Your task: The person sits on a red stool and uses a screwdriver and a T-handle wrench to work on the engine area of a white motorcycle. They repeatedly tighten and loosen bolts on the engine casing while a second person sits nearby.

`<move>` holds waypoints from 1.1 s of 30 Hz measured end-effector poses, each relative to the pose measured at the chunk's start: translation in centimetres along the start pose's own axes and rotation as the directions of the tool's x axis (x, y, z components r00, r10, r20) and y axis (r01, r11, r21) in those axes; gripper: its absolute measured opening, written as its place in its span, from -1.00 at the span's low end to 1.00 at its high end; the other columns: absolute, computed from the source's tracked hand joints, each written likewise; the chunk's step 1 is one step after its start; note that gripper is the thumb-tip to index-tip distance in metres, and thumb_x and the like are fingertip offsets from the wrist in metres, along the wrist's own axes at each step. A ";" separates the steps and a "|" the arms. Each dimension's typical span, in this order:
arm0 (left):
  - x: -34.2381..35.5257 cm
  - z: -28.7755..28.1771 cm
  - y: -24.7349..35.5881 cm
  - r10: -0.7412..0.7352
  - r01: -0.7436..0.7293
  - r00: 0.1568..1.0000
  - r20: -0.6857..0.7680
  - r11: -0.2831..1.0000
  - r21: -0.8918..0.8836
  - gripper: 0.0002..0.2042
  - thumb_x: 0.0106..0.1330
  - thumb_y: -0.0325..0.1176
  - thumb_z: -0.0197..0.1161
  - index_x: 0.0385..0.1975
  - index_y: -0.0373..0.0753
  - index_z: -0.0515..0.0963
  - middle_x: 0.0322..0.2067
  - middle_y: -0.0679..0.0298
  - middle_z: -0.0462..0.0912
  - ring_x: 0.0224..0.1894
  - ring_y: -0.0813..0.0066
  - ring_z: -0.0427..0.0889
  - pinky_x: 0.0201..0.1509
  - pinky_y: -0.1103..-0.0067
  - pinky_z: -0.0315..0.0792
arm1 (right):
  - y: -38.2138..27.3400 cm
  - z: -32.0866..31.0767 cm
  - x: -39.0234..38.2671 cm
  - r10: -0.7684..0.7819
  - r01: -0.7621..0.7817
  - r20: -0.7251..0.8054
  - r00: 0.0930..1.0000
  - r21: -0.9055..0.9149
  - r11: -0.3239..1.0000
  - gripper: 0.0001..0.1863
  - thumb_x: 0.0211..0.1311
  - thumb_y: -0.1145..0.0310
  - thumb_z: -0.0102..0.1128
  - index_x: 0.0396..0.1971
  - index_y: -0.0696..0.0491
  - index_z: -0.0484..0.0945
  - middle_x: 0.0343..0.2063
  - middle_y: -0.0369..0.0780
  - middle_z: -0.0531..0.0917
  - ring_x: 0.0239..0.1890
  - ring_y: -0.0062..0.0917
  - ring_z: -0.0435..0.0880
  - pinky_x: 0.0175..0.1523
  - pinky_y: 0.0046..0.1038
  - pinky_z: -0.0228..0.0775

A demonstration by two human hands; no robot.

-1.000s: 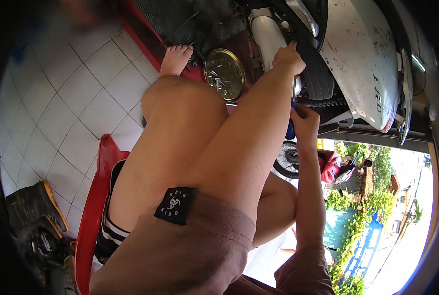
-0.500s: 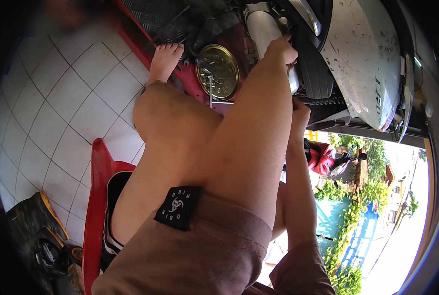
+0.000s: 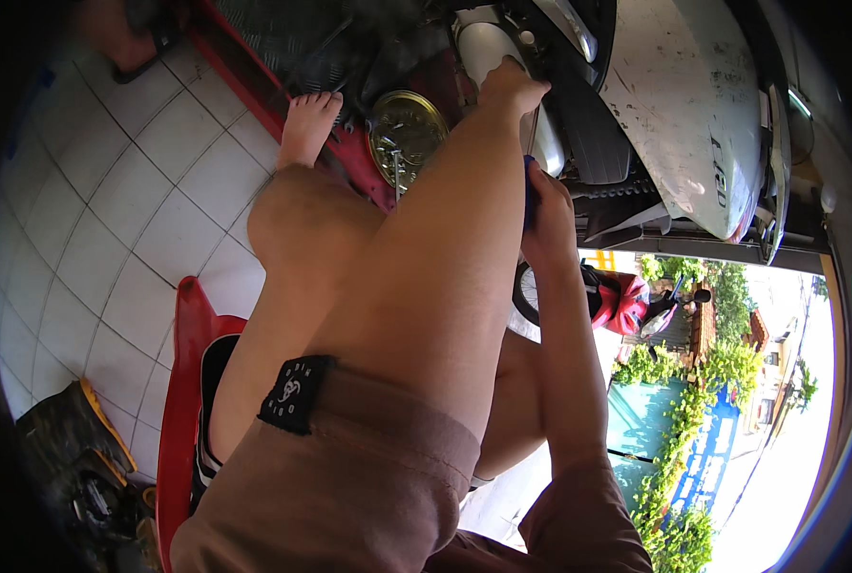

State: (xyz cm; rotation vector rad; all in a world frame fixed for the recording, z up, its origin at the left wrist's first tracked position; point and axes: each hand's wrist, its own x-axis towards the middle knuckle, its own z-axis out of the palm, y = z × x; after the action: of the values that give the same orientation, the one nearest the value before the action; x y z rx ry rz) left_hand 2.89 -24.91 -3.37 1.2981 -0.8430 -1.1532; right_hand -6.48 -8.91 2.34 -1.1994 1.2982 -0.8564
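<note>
My left hand [image 3: 515,88] rests on a smooth white cylindrical part [image 3: 483,46] of a motorbike, fingers curled in and their tips hidden. Lower down, my right hand [image 3: 552,215] is closed around a dark blue thing [image 3: 529,199], mostly covered by the hand and my left forearm, so its kind cannot be made out. Both hands are beside the motorbike's silver-grey side panel [image 3: 688,105] and its chain [image 3: 626,191]. Left of my left forearm is a round gold-rimmed tray [image 3: 375,143] with small metal parts in it. A slim metal tool [image 3: 397,172] lies across its lower edge.
My bare foot [image 3: 308,124] stands on a red platform [image 3: 244,72]. A red plastic chair [image 3: 179,382] is under me on white floor tiles [image 3: 92,248]. Dark boots [image 3: 77,430] are at the lower left. Another person's foot [image 3: 130,48] shows at upper left. A red motorbike [image 3: 621,301] stands outside.
My right hand has moved up and left, out from beside the chain, and the blue thing now shows in it. My left hand stays at the white part. The view has shifted slightly.
</note>
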 end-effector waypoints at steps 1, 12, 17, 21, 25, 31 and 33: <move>0.4 -1.7 0.5 -0.108 0.110 0.989 0.100 0.994 -0.017 -0.60 0.19 -0.14 0.18 -0.07 -0.28 0.43 -0.44 0.18 0.64 -0.57 0.43 0.64 -0.59 0.49 0.43 | -0.6 0.7 0.3 0.034 -0.040 0.056 0.998 0.124 0.992 -0.70 0.38 0.32 -0.11 -0.15 0.28 0.41 -0.43 -0.19 0.54 -0.43 -0.55 0.52 -0.28 -0.49 0.42; -7.2 -15.8 6.6 -0.610 0.341 0.694 0.382 0.746 0.572 -0.71 0.27 -0.09 -0.08 -0.54 -0.12 0.46 -0.59 0.30 0.58 -0.60 0.55 0.54 -0.67 0.68 0.18 | -3.3 8.6 3.8 0.084 -0.156 0.138 0.987 0.676 0.720 -0.80 0.40 0.33 -0.28 -0.24 0.08 0.35 -0.35 -0.20 0.53 -0.27 -0.38 0.53 -0.05 -0.23 0.38; -15.7 -15.9 10.3 -0.465 0.434 0.771 0.435 0.883 0.176 -0.54 0.37 -0.03 -0.23 -0.47 -0.28 0.48 -0.60 0.29 0.52 -0.61 0.56 0.44 -0.66 0.69 0.14 | -4.4 7.1 4.9 0.112 -0.203 0.170 0.979 0.787 0.583 -0.80 0.39 0.32 -0.29 -0.28 0.04 0.36 -0.32 -0.21 0.55 -0.24 -0.38 0.52 -0.03 -0.25 0.30; -18.1 -15.8 9.7 -0.333 0.393 0.862 0.381 0.915 -0.091 -0.68 0.40 -0.18 -0.05 -0.40 -0.32 0.50 -0.55 0.30 0.53 -0.56 0.57 0.47 -0.57 0.70 0.26 | -4.1 6.8 4.8 0.057 -0.232 0.301 0.952 0.587 0.776 -0.73 0.41 0.25 -0.31 -0.23 0.06 0.38 -0.20 -0.13 0.55 -0.21 -0.30 0.53 -0.01 -0.25 0.32; -19.4 -13.8 8.5 -0.231 0.258 0.935 0.269 0.964 -0.068 -0.80 0.38 -0.27 0.06 -0.36 -0.27 0.49 -0.49 0.30 0.56 -0.52 0.53 0.55 -0.55 0.69 0.35 | -4.6 6.6 3.3 0.120 -0.232 0.257 0.959 0.466 0.854 -0.68 0.43 0.20 -0.32 -0.13 0.09 0.38 -0.17 -0.14 0.52 -0.12 -0.25 0.47 0.01 -0.22 0.27; -19.4 -13.8 8.0 -0.330 0.453 0.851 0.409 0.856 -0.251 -0.60 0.39 -0.03 -0.01 -0.33 -0.32 0.49 -0.51 0.26 0.55 -0.51 0.51 0.51 -0.52 0.68 0.39 | -2.7 3.7 4.7 0.073 -0.233 0.339 0.938 0.461 0.856 -0.73 0.41 0.23 -0.25 -0.23 0.07 0.41 -0.24 -0.16 0.55 -0.18 -0.34 0.54 -0.04 -0.25 0.40; -18.8 -13.9 7.2 -0.273 0.373 0.888 0.370 0.899 -0.231 -0.61 0.39 -0.04 0.00 -0.33 -0.32 0.49 -0.52 0.26 0.55 -0.52 0.51 0.51 -0.52 0.68 0.39 | -2.6 3.2 4.9 0.106 -0.277 0.371 0.922 0.444 0.852 -0.75 0.40 0.24 -0.24 -0.23 0.07 0.41 -0.25 -0.18 0.55 -0.19 -0.36 0.54 -0.06 -0.29 0.43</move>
State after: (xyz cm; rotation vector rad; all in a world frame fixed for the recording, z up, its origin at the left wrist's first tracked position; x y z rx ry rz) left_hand 12.43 -3.74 4.45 1.0322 -0.6644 -1.7345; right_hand -2.27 -13.68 3.22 -0.7482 0.8342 -0.7344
